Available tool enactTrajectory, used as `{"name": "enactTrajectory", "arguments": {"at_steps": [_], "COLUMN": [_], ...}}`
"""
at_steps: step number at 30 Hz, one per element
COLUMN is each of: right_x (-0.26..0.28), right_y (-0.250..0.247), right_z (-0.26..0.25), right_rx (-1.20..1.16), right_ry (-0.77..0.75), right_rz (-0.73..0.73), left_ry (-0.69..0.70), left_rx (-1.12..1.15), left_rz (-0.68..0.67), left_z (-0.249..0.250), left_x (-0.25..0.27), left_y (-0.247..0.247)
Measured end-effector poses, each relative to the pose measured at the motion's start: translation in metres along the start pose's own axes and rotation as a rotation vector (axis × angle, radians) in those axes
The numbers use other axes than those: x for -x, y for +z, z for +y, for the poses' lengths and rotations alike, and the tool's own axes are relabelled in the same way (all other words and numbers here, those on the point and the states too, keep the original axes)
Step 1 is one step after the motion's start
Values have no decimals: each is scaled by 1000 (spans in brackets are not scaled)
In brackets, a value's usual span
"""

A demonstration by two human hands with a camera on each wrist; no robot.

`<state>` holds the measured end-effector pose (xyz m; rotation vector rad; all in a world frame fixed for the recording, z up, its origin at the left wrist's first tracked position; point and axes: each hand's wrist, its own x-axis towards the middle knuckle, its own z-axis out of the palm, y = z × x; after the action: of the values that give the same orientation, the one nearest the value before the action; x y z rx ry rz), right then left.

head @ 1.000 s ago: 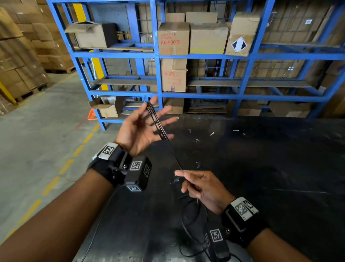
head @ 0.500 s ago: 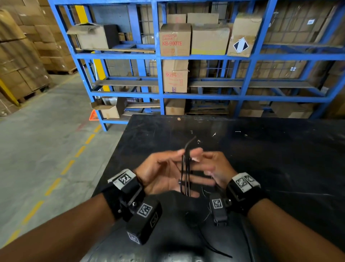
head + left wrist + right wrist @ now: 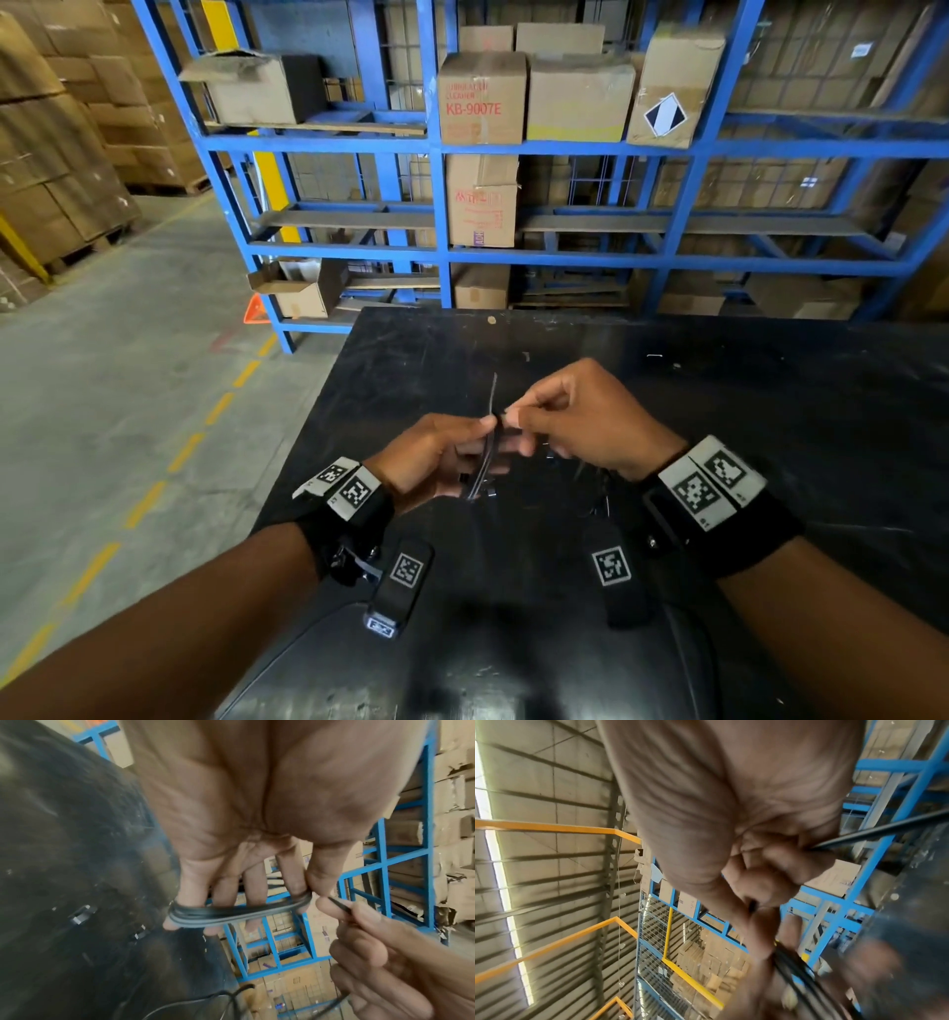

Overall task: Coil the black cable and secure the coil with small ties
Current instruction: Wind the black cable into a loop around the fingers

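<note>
The thin black cable (image 3: 239, 912) is wound in several turns around the extended fingers (image 3: 253, 882) of the left hand (image 3: 436, 462), held above the black tabletop (image 3: 770, 411); the thumb pins the turns against the index finger. The right hand (image 3: 590, 421) pinches the running strand just beside the coil. Risk: if the left fingers relax or close together, the turns are likely to slide off the fingertips and unravel. Slack in the pinched strand would loosen the outer turn. The coil's long axis runs across the fingers, near vertical in the head view.
</note>
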<state>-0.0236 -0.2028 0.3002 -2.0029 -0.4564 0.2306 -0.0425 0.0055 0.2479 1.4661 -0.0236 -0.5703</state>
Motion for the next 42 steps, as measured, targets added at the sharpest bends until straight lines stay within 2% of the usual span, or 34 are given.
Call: {"name": "enactTrajectory", "arguments": {"at_steps": [4,7,10,13,19,23,25,27,31,35,39,42], "right_x": [19,30,36,35,24,1,-10,-16,-15,1,18,28], "right_y": [28,49,61,67,56,35,19,4,-2,3,11,26], "right_z": [6,23,46,72,98,87,70,47,0,-22,-25,-18], "right_rx": [-367,-543,-666,-633,-575,-540,-582,-538,-246,-121,-337,-484], "right_ry": [-33,-1,65,133,301,308,287,232,108,21,-7,-34], "right_rz": [47,0,-38,-69,-3,115,125,75,-5,49,148,135], "left_ry": [160,270,379,445,340,176,79,-6,-80,-29,85,174], "left_rx": [205,391,549,621,581,482,352,197,-28,-10,60,164], "left_rz": [145,149,32,-153,-496,-579,-545,-473,-270,-107,4,50], "left_z": [14,31,51,68,71,50,35,24,16,23,28,31], "left_x": [-12,-14,-8,4,26,33,33,33,24,17,10,2], "left_y": [-18,-37,-48,-53,-45,-23,-15,-8,-1,-6,-14,-16]}}
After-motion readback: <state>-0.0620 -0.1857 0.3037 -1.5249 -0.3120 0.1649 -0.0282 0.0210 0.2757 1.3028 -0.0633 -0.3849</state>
